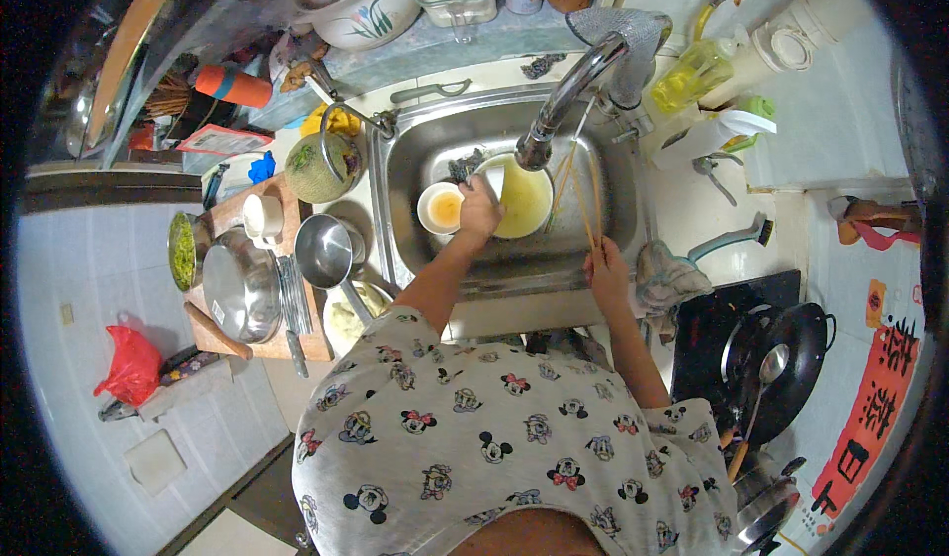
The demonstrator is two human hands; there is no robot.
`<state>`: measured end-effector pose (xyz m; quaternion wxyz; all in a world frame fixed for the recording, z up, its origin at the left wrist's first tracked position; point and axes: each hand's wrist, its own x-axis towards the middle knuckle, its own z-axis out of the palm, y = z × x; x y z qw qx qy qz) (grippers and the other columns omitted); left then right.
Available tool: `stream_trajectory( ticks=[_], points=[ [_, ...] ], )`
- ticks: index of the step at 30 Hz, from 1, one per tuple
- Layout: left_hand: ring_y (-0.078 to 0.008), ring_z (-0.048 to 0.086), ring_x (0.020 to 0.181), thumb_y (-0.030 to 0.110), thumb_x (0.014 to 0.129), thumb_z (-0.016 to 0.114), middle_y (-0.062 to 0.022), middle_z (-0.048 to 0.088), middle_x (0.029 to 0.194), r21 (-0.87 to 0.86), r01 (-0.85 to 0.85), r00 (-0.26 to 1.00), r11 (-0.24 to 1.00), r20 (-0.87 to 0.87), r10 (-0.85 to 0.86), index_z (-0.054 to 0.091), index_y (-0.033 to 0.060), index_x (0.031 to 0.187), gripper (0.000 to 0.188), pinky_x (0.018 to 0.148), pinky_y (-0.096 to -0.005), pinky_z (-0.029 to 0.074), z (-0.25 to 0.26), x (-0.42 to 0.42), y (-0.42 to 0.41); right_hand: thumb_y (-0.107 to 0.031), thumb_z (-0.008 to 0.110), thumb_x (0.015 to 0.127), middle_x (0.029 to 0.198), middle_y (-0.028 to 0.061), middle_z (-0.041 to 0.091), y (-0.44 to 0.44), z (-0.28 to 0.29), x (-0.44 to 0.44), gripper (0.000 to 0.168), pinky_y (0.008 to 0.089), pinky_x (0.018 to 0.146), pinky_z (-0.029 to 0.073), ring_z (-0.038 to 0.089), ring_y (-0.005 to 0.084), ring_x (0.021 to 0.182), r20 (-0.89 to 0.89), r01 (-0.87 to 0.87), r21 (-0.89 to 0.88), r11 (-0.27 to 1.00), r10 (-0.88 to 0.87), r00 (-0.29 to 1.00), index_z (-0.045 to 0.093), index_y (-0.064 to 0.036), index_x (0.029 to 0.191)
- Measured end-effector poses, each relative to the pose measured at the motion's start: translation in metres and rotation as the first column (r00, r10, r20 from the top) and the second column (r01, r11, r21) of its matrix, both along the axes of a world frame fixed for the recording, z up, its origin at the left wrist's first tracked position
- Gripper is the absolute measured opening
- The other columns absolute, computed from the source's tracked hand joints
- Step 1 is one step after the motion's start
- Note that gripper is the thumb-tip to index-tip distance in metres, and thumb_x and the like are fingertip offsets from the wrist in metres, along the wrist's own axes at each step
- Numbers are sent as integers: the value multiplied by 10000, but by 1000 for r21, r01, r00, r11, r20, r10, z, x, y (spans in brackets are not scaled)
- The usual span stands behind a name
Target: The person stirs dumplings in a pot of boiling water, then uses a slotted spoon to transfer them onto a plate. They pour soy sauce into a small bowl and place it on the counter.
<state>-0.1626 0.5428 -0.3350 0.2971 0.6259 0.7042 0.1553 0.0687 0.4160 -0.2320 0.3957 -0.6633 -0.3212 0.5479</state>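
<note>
Over the stainless steel sink point(504, 268), my left hand point(480, 211) grips a small white bowl point(492, 179), tilted above a larger bowl of yellowish liquid point(528, 199). Another small white bowl with orange liquid point(445, 209) stands to its left, and a dark scouring pad point(465, 164) lies behind. My right hand point(604, 263) holds a pair of wooden chopsticks point(595, 200), their tips pointing away from me into the sink. More chopsticks point(562, 185) lean in the sink to the right of the large bowl. The faucet point(535, 148) hangs over the large bowl's back edge.
Left of the sink are a melon point(319, 170), a steel ladle or small pan point(324, 250) and a wooden cutting board point(319, 333) bearing a steel pan point(241, 285). On the right are a grey cloth point(671, 274), a brush point(730, 239) and a black wok point(797, 378) on the stove.
</note>
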Motion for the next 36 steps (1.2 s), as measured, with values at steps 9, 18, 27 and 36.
stream_trajectory(
  ticks=[9, 18, 27, 36],
  points=[
    [-335, 602, 864, 223, 642, 705, -221, 581, 951, -394, 194, 981, 898, 96, -170, 562, -41, 971, 445, 753, -409, 496, -40, -14, 18, -93, 425, 899, 661, -14, 490, 10, -22, 7, 232, 216, 442, 364, 433, 71, 503, 148, -128, 21, 992, 124, 981, 504, -48, 1113],
    [-351, 616, 794, 247, 728, 615, -192, 636, 780, 14, -159, 984, 987, -74, 159, 609, -7, 870, 291, 731, -418, 482, 1, -52, -8, -191, 431, 878, 956, 163, 528, 63, -102, -31, 320, 361, 723, 411, 502, 273, 832, 403, -550, -173, 817, 568, 717, 492, -10, 1134],
    [-235, 317, 1279, 561, 900, 322, -101, 340, 1387, -549, 51, -116, 835, 827, 551, 356, 72, 1333, 654, 1030, -391, 277, 169, 26, -63, -242, 488, 877, 1384, 224, 292, 49, 67, -121, 522, 425, 1064, 188, 256, 361, 1298, 472, -556, 556, 617, 316, 823, 345, 18, 1307],
    [-282, 256, 1307, 549, 905, 300, -155, 217, 1438, 281, -163, 22, 946, 959, -282, 273, 106, 1375, 646, 1064, -418, 205, 298, 17, -82, -387, 335, 888, 1407, 166, 295, 83, 144, -114, 596, 420, 1064, 195, 281, 288, 1301, 284, -449, 716, 534, 365, 887, 294, -14, 1351]
  ],
)
